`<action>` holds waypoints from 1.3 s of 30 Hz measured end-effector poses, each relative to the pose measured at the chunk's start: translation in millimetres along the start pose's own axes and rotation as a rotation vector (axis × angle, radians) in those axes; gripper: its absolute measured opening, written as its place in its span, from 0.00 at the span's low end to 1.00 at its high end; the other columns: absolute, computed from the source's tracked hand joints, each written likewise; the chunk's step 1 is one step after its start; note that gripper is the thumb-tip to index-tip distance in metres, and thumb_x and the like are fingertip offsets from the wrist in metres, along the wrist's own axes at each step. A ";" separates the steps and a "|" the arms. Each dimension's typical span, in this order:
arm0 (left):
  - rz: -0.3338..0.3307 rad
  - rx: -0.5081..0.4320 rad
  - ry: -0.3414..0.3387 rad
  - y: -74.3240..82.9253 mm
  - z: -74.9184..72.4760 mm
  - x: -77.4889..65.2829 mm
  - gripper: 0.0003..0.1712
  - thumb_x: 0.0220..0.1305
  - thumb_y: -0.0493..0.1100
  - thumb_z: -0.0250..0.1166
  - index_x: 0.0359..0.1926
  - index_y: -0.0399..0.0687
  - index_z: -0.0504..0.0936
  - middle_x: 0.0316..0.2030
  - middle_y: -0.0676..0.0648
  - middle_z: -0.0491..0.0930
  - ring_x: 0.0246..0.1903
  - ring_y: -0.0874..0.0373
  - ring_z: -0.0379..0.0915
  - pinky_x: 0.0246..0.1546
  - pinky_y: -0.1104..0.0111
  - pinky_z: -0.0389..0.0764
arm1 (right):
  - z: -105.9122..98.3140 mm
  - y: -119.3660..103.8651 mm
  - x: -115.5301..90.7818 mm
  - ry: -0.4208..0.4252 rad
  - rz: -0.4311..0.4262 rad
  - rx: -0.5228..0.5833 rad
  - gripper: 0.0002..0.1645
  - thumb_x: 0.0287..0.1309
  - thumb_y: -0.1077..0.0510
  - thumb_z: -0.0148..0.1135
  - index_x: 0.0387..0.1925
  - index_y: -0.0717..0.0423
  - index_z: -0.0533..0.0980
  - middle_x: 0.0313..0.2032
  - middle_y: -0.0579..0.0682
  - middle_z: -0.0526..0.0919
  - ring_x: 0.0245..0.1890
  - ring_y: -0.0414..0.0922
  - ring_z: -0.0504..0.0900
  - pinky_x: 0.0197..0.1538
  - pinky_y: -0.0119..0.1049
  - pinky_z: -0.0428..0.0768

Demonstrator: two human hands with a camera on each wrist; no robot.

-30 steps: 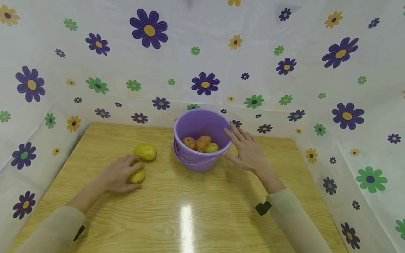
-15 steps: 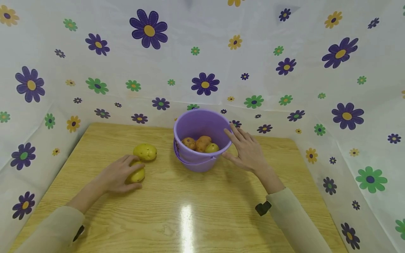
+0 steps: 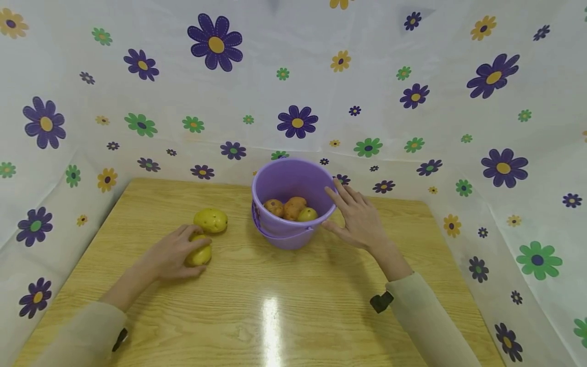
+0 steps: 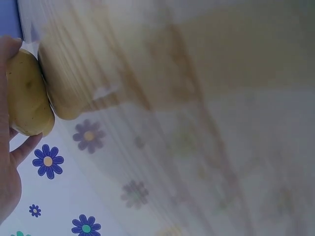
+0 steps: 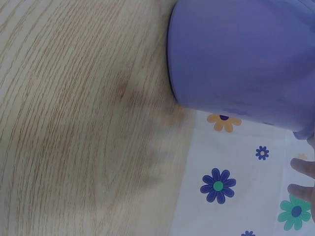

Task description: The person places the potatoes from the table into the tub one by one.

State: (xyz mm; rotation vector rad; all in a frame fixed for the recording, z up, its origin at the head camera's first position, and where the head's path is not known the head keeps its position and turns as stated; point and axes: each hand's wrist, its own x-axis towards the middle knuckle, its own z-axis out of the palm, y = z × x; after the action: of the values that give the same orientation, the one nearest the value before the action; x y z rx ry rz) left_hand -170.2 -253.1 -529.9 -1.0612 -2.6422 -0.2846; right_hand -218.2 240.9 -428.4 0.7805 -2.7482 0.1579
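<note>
My left hand (image 3: 171,253) holds a yellow potato (image 3: 199,253) low at the table, fingers over its far side and thumb at its near side. Close behind it lies a second yellow potato (image 3: 210,220). In the left wrist view the gripped potato (image 4: 28,93) appears right beside the other potato (image 4: 61,81). A purple bucket (image 3: 286,235) stands upright, with two brownish potatoes (image 3: 294,208) and a yellower potato (image 3: 307,214) visible inside. My right hand (image 3: 359,219) rests on the bucket's right rim with its fingers extended; the right wrist view shows the bucket's side (image 5: 241,59) and some fingertips (image 5: 301,191).
The wooden table (image 3: 220,316) has a glossy light reflection near its front. Flower-printed white cloth (image 3: 257,92) hangs behind it and along both sides. The bucket's handle (image 3: 286,236) hangs down at its front.
Over the last half second my left hand and its potato have shifted very slightly to the right. The right hand and the bucket stay as they were.
</note>
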 end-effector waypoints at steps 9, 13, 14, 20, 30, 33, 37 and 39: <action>0.008 0.002 0.034 6.8 3.6 7.5 0.36 0.47 0.61 0.80 0.56 0.52 0.84 0.54 0.37 0.79 0.53 0.42 0.79 0.51 0.47 0.88 | 1.2 0.1 0.6 -0.002 0.000 -0.003 0.65 0.60 0.09 0.18 0.84 0.42 0.55 0.85 0.51 0.52 0.78 0.63 0.66 0.76 0.65 0.69; 0.034 -0.001 0.083 11.7 6.3 16.2 0.37 0.45 0.61 0.80 0.56 0.52 0.85 0.52 0.37 0.80 0.51 0.42 0.80 0.50 0.47 0.88 | 1.4 0.9 0.0 -0.005 0.001 -0.006 0.65 0.60 0.09 0.18 0.84 0.42 0.54 0.85 0.51 0.52 0.79 0.62 0.65 0.77 0.65 0.69; 0.039 -0.006 0.094 13.5 6.7 18.7 0.37 0.45 0.61 0.80 0.56 0.52 0.85 0.52 0.37 0.80 0.51 0.42 0.80 0.50 0.47 0.88 | 1.5 1.1 -0.1 -0.006 0.002 -0.005 0.65 0.60 0.09 0.18 0.84 0.42 0.54 0.85 0.51 0.52 0.79 0.62 0.65 0.77 0.65 0.69; 0.045 -0.031 0.124 25.0 7.3 32.6 0.37 0.45 0.61 0.80 0.56 0.51 0.85 0.53 0.37 0.80 0.53 0.41 0.80 0.52 0.46 0.88 | 1.2 0.8 -0.3 -0.003 0.003 -0.007 0.65 0.60 0.09 0.18 0.84 0.42 0.55 0.85 0.51 0.52 0.79 0.63 0.65 0.77 0.65 0.69; 0.035 -0.095 0.186 38.5 7.5 52.9 0.35 0.44 0.58 0.82 0.54 0.52 0.85 0.54 0.37 0.80 0.53 0.41 0.80 0.52 0.46 0.88 | -1.2 -0.2 -0.5 -0.006 0.000 0.001 0.65 0.60 0.09 0.17 0.84 0.42 0.55 0.85 0.53 0.54 0.80 0.63 0.64 0.77 0.65 0.68; 0.041 -0.104 0.210 41.4 6.8 58.3 0.35 0.43 0.57 0.83 0.53 0.53 0.85 0.53 0.38 0.80 0.52 0.41 0.80 0.52 0.46 0.88 | -1.5 -0.1 -0.6 -0.008 0.001 0.001 0.65 0.60 0.09 0.17 0.84 0.42 0.54 0.85 0.52 0.53 0.80 0.63 0.63 0.78 0.65 0.68; 0.041 -0.112 0.237 44.4 2.1 65.3 0.35 0.42 0.56 0.83 0.53 0.53 0.84 0.54 0.37 0.80 0.52 0.40 0.80 0.51 0.46 0.88 | -1.3 0.0 -0.8 -0.008 0.002 0.000 0.64 0.60 0.09 0.18 0.84 0.42 0.54 0.85 0.51 0.52 0.80 0.63 0.63 0.78 0.65 0.68; 0.042 -0.121 0.256 44.8 -2.0 69.8 0.36 0.41 0.54 0.84 0.53 0.52 0.84 0.54 0.36 0.80 0.52 0.39 0.80 0.51 0.45 0.89 | -1.1 0.1 -0.6 -0.005 -0.001 0.004 0.64 0.61 0.10 0.19 0.84 0.42 0.54 0.85 0.51 0.52 0.80 0.63 0.63 0.77 0.66 0.68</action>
State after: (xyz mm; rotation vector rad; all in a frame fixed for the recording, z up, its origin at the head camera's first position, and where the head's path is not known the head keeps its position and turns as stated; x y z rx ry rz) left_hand -186.7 -176.9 -501.7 -1.0381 -2.3976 -0.5391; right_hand -217.5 241.4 -427.6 0.7842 -2.7531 0.1613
